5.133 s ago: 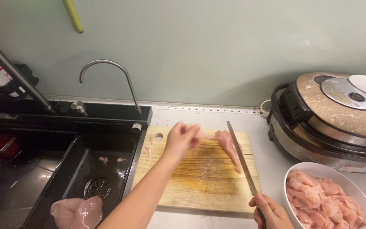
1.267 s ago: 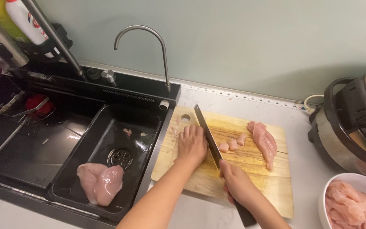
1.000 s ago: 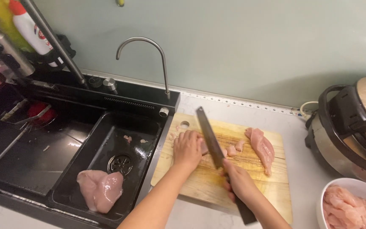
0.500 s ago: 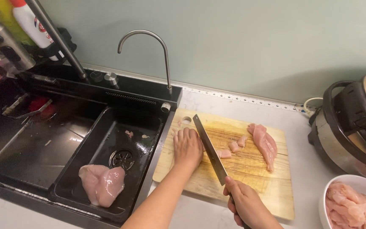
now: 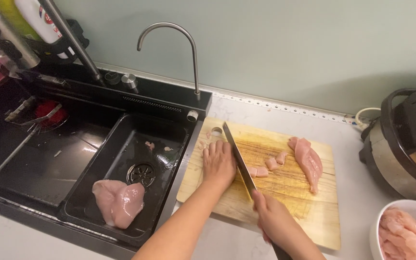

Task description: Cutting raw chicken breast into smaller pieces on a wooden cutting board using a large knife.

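A wooden cutting board [image 5: 285, 192] lies on the counter beside the sink. My left hand [image 5: 219, 162] presses down on its left part, covering a piece of raw chicken that I cannot see. My right hand [image 5: 271, 216] grips the handle of a long knife [image 5: 238, 160], whose blade runs along the right side of my left hand. A few small cut chicken pieces [image 5: 266, 166] lie just right of the blade. A long raw chicken strip [image 5: 308, 162] rests further right on the board.
A black sink [image 5: 92, 144] with a curved tap [image 5: 179, 53] is at the left; a raw chicken breast [image 5: 119, 202] lies in its basin. A white bowl of chicken pieces [image 5: 403, 233] and a cooker [image 5: 405, 139] stand at the right.
The knife has drawn back toward me along my left hand, then come level with it again. My left hand stays pressed on the board. Five seconds ago no cut pieces lay there.
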